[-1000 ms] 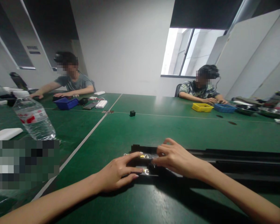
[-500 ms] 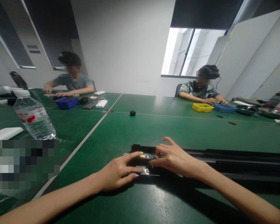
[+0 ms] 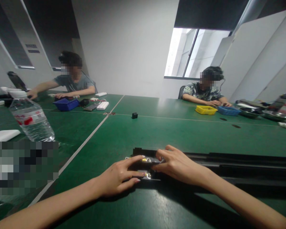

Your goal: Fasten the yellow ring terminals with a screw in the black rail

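Note:
Long black rails (image 3: 243,171) lie across the green table, running off to the right. Small shiny fittings with yellow bits (image 3: 147,160) sit at their left end. My left hand (image 3: 121,176) reaches in from the left with fingers spread, the fingertips resting on that end beside the fittings. From the right comes my right hand (image 3: 173,163), its fingers bent and pinched together over the same end. Whatever is between its fingertips is hidden by the hand.
A small black cube (image 3: 134,115) stands beyond the rails. At left are a water bottle (image 3: 32,117) and a blue tray (image 3: 66,104). A yellow tray (image 3: 206,110) and another blue tray (image 3: 228,110) sit at the far right. Two people sit across the table.
My right hand's raised finger has lowered and curled towards the others. My left hand stays in place. The person at far left has stretched an arm out to the left.

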Available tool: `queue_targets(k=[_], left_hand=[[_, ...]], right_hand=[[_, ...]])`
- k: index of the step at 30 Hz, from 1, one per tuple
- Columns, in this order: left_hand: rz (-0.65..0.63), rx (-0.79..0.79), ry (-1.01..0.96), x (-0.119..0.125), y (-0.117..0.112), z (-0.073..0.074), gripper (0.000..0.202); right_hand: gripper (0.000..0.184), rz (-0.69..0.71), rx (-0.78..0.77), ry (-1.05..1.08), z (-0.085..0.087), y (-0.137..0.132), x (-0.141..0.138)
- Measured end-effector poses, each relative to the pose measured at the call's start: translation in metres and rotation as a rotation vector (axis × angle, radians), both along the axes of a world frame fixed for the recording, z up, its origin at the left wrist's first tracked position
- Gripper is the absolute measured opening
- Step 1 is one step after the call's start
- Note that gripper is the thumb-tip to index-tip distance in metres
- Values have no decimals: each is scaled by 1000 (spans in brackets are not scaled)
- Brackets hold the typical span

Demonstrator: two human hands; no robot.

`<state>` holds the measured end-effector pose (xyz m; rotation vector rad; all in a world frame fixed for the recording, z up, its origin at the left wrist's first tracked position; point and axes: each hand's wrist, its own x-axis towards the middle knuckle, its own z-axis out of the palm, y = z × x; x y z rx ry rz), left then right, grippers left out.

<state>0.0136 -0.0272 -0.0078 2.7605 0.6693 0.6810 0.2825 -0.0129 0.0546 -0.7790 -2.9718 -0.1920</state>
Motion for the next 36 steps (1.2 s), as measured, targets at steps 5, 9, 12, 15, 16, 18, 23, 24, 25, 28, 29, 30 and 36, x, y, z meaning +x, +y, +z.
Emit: queue_targets(k=[5, 9, 12, 15, 16, 18, 23, 24, 25, 28, 29, 30, 36], left_hand=[[6, -7, 17, 0, 0, 2, 32], [10, -4, 22, 0, 0, -1, 31], [12, 5, 2, -1, 1, -5, 31], [6, 4, -1, -2, 1, -4, 31], [4, 3, 5, -1, 1, -3, 31], [7, 0, 17, -1, 1, -1, 31], [12, -4, 33, -1, 1, 0, 32], [12, -2, 31, -1, 1, -1, 32], [12, 1, 25, -1, 1, -2, 32], [13, 4, 11, -2, 1, -4, 32], [14, 2, 14, -1, 1, -4, 32], [15, 0, 18, -1, 1, -3, 32], [8, 1, 22, -1, 0, 0, 32]], right_hand=[[24, -18, 42, -41, -1, -4, -3], [22, -39, 54, -60, -1, -7, -4], [20, -59, 49, -58, -1, -10, -4], [18, -86, 39, -59, -2, -12, -5], [17, -90, 40, -55, -3, -12, -5], [17, -91, 42, -45, -4, -12, -5], [16, -96, 52, -63, -5, -14, -6], [16, -100, 56, -69, -4, -15, -7], [17, -104, 56, -77, -4, -15, -7], [17, -118, 40, -92, -1, -19, -9], [17, -123, 34, -91, -1, -20, -9], [18, -127, 31, -89, -1, -21, -9], [19, -152, 29, -103, -1, -27, -12]])
